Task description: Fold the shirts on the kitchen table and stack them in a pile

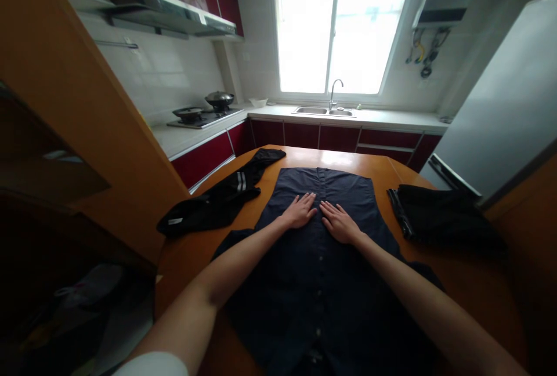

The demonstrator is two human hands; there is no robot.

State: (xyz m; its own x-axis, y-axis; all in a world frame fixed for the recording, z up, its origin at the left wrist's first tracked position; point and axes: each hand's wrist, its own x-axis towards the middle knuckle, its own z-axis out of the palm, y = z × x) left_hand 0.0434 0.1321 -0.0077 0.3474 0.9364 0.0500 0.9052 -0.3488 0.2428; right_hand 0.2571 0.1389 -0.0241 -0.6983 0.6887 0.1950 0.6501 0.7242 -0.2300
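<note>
A dark navy button-up shirt (322, 283) lies spread flat on the wooden table (348, 159), its button line running down the middle and its hem at the far side. My left hand (300, 211) rests flat on the cloth just left of the buttons, fingers stretched out. To the right of the button line, my right hand (338, 221) also lies flat, palm down, fingers extended. The two hands are close together but apart. Neither holds anything. The collar end, near me, is dark and partly cut off.
A black garment with light stripes (213, 202) lies at the table's left. Folded dark clothes (444, 216) sit at its right. Beyond are a counter with a sink (324, 111), a stove with a lidded wok (220, 99), and a fridge (500, 97) on the right.
</note>
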